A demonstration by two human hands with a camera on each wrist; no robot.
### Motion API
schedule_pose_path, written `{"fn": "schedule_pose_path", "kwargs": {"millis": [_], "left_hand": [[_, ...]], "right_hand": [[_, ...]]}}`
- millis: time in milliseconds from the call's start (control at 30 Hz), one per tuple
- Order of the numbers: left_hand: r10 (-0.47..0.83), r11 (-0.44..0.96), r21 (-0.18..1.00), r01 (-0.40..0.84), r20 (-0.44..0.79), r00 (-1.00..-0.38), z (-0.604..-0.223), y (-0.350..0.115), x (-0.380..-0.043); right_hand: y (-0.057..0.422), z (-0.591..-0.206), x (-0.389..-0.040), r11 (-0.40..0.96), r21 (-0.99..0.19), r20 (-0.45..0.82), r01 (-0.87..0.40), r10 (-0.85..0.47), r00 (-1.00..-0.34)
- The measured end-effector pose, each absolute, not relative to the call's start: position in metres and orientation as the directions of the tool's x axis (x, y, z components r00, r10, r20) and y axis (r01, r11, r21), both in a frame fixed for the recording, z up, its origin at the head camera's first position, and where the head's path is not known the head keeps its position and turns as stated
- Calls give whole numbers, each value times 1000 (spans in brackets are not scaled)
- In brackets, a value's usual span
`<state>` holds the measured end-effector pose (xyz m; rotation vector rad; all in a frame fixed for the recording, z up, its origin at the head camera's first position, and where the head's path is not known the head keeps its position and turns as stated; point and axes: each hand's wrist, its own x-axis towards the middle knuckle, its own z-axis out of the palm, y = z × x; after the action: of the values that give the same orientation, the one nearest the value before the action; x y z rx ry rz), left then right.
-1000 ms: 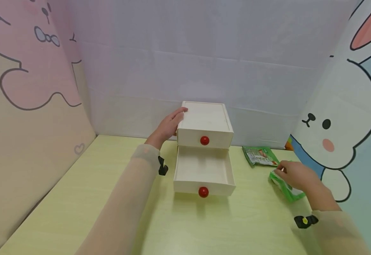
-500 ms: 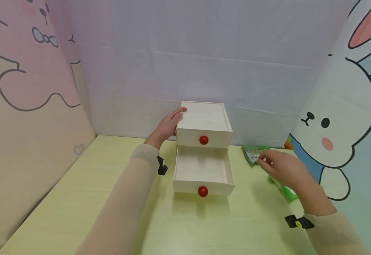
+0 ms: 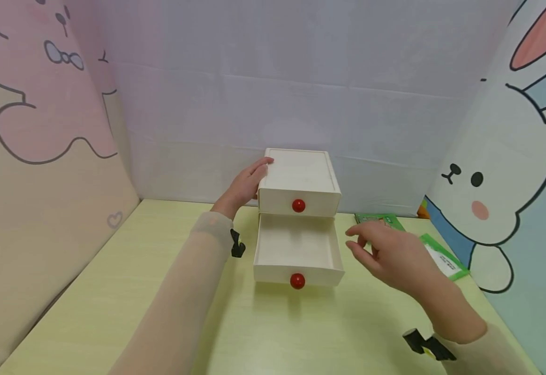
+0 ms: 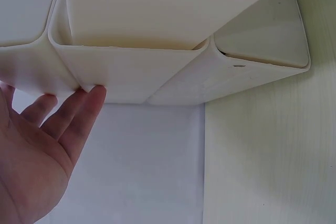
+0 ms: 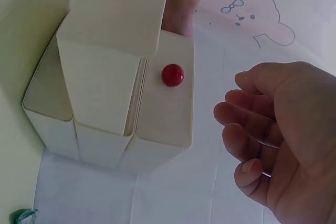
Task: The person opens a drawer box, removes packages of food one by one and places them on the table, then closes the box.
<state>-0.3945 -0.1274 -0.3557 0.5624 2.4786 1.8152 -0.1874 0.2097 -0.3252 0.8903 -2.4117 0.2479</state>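
A white drawer cabinet (image 3: pixel 301 174) with red knobs stands on the table. The drawer (image 3: pixel 296 245) below its top one is pulled out, and its inside looks bare. My left hand (image 3: pixel 245 185) rests against the cabinet's left side, fingers extended, with fingertips over the top edge; the left wrist view shows these fingers (image 4: pixel 94 103) touching the casing. To the right of the pulled-out drawer, my right hand (image 3: pixel 390 255) hovers above the table, fingers loosely bent. Nothing is in its grasp, as the right wrist view shows the bare palm (image 5: pixel 310 145).
Two green packets lie on the table's right side: one packet (image 3: pixel 381 219) near the back, another packet (image 3: pixel 446 258) partly behind my right hand. A white sheet (image 3: pixel 235 104) hangs behind the cabinet. Panels with cartoon animals stand at left and right.
My right hand has come off the nearer green packet and moved left toward the pulled-out drawer. My left hand has stayed on the cabinet.
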Motion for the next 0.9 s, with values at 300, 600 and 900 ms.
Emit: {"fn": "schedule_pose_path", "kwargs": {"millis": [300, 600, 900], "left_hand": [[295, 255, 923, 289, 210, -932, -356, -128, -396], [299, 256, 922, 289, 208, -931, -356, -128, -395], [308, 255, 921, 296, 213, -927, -357, -129, -394]], "right_hand": [[182, -332, -174, 674, 33, 554, -738, -627, -547], [162, -352, -172, 612, 45, 535, -790, -682, -498], [145, -373, -172, 615, 46, 458, -787, -713, -530]]}}
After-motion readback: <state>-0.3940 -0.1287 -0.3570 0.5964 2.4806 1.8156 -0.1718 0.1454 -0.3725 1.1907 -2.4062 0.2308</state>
